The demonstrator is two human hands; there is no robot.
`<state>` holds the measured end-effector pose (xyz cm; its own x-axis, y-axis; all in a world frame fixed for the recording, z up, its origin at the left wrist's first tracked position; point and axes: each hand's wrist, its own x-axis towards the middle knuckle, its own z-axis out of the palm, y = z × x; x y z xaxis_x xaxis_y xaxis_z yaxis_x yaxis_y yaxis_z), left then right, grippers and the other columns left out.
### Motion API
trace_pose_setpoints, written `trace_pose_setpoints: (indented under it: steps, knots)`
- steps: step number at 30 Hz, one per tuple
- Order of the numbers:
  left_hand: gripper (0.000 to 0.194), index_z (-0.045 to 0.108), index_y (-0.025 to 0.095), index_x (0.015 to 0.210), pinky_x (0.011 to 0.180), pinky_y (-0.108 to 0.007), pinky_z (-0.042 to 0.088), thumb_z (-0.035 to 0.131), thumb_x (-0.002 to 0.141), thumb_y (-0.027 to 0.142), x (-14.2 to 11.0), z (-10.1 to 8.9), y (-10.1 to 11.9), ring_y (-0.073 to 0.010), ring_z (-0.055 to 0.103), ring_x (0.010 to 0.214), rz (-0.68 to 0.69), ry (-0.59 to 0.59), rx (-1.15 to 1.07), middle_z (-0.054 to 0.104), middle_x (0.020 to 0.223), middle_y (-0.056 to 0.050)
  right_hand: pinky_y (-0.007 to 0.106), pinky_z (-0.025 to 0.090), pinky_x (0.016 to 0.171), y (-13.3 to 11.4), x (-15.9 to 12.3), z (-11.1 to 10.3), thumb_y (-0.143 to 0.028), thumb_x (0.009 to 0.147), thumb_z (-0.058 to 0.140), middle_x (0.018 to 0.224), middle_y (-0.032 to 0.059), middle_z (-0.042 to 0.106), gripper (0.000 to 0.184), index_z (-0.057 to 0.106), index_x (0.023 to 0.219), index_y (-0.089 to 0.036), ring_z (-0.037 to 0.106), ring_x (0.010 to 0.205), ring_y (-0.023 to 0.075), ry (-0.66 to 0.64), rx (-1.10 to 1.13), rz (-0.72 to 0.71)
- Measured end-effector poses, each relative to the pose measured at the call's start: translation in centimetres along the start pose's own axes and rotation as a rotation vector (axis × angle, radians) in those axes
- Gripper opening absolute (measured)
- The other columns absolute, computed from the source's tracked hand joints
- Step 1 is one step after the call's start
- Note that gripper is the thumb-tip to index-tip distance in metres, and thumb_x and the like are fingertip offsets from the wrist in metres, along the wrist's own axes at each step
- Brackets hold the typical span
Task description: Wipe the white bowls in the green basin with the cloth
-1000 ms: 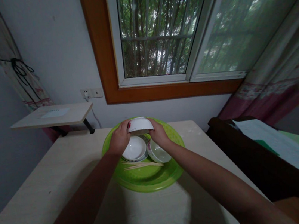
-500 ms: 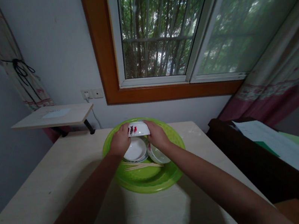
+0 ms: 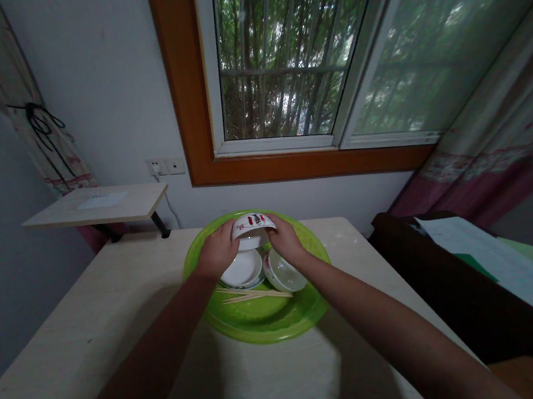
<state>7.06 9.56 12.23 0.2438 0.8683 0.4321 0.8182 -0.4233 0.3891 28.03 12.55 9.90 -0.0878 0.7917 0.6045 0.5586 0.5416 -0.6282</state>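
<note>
A: Condition of the grip?
B: Left hand point(image 3: 219, 253) and right hand point(image 3: 285, 235) clasp opposite sides of a tilted white bowl point(image 3: 253, 222), raised over a green tray point(image 3: 275, 335).
A: Surroundings?
B: White dish point(image 3: 242, 269), second bowl point(image 3: 286, 274) and chopsticks point(image 3: 257, 294) in the tray, partly hidden behind the hands.

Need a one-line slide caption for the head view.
Left hand and right hand hold a tilted, patterned white bowl over a green basin containing other bowls and chopsticks.
</note>
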Motion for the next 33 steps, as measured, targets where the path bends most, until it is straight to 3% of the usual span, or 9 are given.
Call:
trace_pose_setpoints:
  steps: [3,8,15,18,26,33]
  knots:
    - [0.049,0.051,0.017,0.138,0.098,-0.038,0.053,0.052,0.089,0.016,0.2,0.3,-0.2,-0.0257,0.068,0.110,-0.049,-0.048,-0.081,0.072,0.119,-0.013,0.041,0.054,0.096,0.4,0.1,0.1,-0.006,0.078,0.047,0.113,0.0089,0.075,0.046,0.070,0.116,-0.018,0.070,0.103,0.0235,0.008,0.045,-0.008]
    - [0.054,0.053,0.016,0.135,0.098,-0.036,0.053,0.050,0.082,0.005,0.2,0.3,-0.2,-0.0255,0.068,0.110,-0.070,-0.021,-0.097,0.071,0.119,-0.013,0.043,0.052,0.101,-0.3,0.0,-0.2,-0.002,0.072,0.048,0.118,0.0099,0.073,0.055,0.066,0.122,-0.018,0.068,0.109,0.0242,-0.027,-0.045,-0.096]
    - [0.046,0.053,0.015,0.130,0.098,-0.037,0.052,0.045,0.086,0.004,0.0,-0.2,0.0,-0.0261,0.067,0.113,-0.109,-0.044,0.076,0.068,0.124,-0.016,0.049,0.041,0.115,-3.9,-0.9,-0.9,-0.004,0.082,0.052,0.147,0.0138,0.055,0.064,0.051,0.144,-0.018,0.052,0.133,0.0270,-0.174,-0.253,-0.443]
    - [0.041,0.052,0.014,0.129,0.097,-0.037,0.052,0.043,0.090,0.006,0.0,-0.4,0.2,-0.0266,0.068,0.111,-0.124,-0.032,0.100,0.068,0.123,-0.017,0.051,0.038,0.116,-4.8,-1.2,-1.0,-0.006,0.084,0.052,0.151,0.0117,0.051,0.066,0.047,0.148,-0.022,0.050,0.134,0.0268,-0.217,-0.280,-0.502]
    - [0.050,0.048,0.018,0.138,0.103,-0.037,0.050,0.043,0.090,0.005,-0.1,-0.4,0.0,-0.0247,0.064,0.118,-0.104,0.002,0.113,0.064,0.133,-0.014,0.051,0.045,0.111,-3.1,-0.5,-0.8,-0.008,0.079,0.060,0.139,0.0166,0.059,0.065,0.052,0.142,-0.017,0.055,0.128,0.0295,-0.107,-0.186,-0.271]
    - [0.059,0.045,0.018,0.144,0.113,-0.037,0.044,0.046,0.087,0.005,-0.3,-0.4,-0.1,-0.0238,0.058,0.129,0.004,0.048,0.049,0.058,0.144,-0.011,0.046,0.049,0.105,-1.4,-0.3,-0.3,-0.003,0.073,0.050,0.128,0.0149,0.068,0.060,0.061,0.131,-0.014,0.063,0.117,0.0275,-0.042,-0.087,-0.115]
